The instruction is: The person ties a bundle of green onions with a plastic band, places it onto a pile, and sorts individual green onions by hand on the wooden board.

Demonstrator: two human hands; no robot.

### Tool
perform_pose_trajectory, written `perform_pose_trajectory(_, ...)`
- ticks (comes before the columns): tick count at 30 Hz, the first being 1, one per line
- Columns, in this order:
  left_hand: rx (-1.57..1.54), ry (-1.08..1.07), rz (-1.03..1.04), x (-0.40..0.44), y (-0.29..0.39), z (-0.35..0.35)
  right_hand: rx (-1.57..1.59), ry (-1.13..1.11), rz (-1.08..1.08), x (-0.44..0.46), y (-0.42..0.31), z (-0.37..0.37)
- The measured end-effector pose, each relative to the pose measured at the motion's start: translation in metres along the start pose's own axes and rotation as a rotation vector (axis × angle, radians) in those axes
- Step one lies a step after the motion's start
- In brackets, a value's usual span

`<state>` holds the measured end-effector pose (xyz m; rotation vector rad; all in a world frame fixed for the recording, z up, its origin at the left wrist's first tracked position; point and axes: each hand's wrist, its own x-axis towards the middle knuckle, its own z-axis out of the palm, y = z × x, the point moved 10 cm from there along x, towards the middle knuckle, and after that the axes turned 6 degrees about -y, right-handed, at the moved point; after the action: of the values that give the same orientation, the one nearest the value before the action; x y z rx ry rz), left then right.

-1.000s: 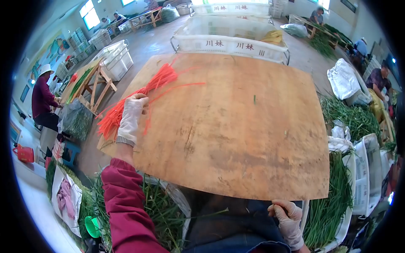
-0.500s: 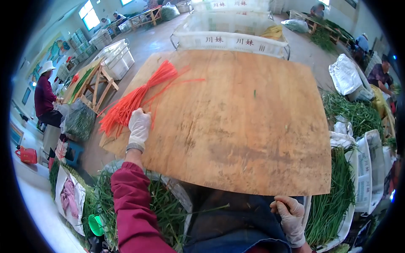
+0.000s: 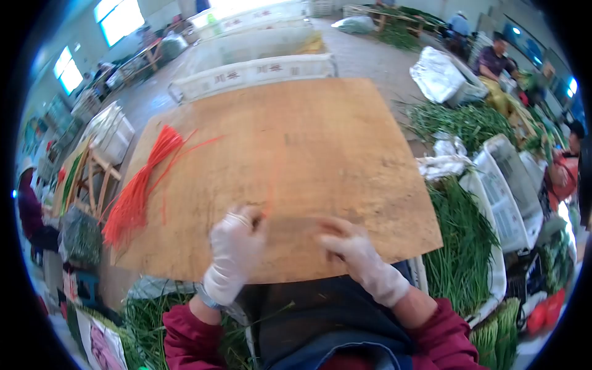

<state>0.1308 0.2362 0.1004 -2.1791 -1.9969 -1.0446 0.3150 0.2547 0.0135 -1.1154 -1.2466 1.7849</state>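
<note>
Curls left hand (image 3: 237, 250) at lower centre of frame beside blurred red strand (image 3: 272, 186); bends right hand (image 3: 361, 256) over wooden board (image 3: 308, 132); cannot tell either's finger grip.

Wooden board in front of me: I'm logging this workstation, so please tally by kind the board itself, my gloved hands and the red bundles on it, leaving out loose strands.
Wooden board: 1
Gloved hands: 2 (left hand, right hand)
Red bundle: 1
Total: 4
</note>
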Motion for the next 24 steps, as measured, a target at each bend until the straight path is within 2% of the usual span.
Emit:
perform_pose_trajectory(1, -0.022, -0.063, 0.066, -0.003, 0.021, 0.019, 0.016, 0.004, 0.005, 0.011, -0.002, -0.005)
perform_pose_trajectory(4, 0.033, -0.277, 0.171, -0.004, 0.06, 0.07, 0.343, 0.074, 0.004, 0.031, 0.007, -0.036)
perform_pose_trajectory(10, 0.132, -0.31, 0.332, 0.023, 0.086, 0.123, 0.516, 0.38, -0.02, 0.049, 0.029, -0.135)
perform_pose_trajectory(13, 0.224, -0.33, 0.393, 0.035, 0.089, 0.141, 0.58, 0.498, 0.055, 0.045, 0.037, -0.161)
perform_pose_trajectory(19, 0.461, -0.343, 0.444, 0.049, 0.068, 0.158, 0.568, 0.363, 0.053, 0.028, 0.017, -0.177)
perform_pose_trajectory(22, 0.553, -0.367, 0.456, 0.05, 0.055, 0.158, 0.594, 0.468, -0.068, 0.025, 0.018, -0.205)
perform_pose_trajectory(24, 0.565, -0.349, 0.49, 0.049, 0.055, 0.154, 0.57, 0.503, -0.047, 0.021, 0.016, -0.226)
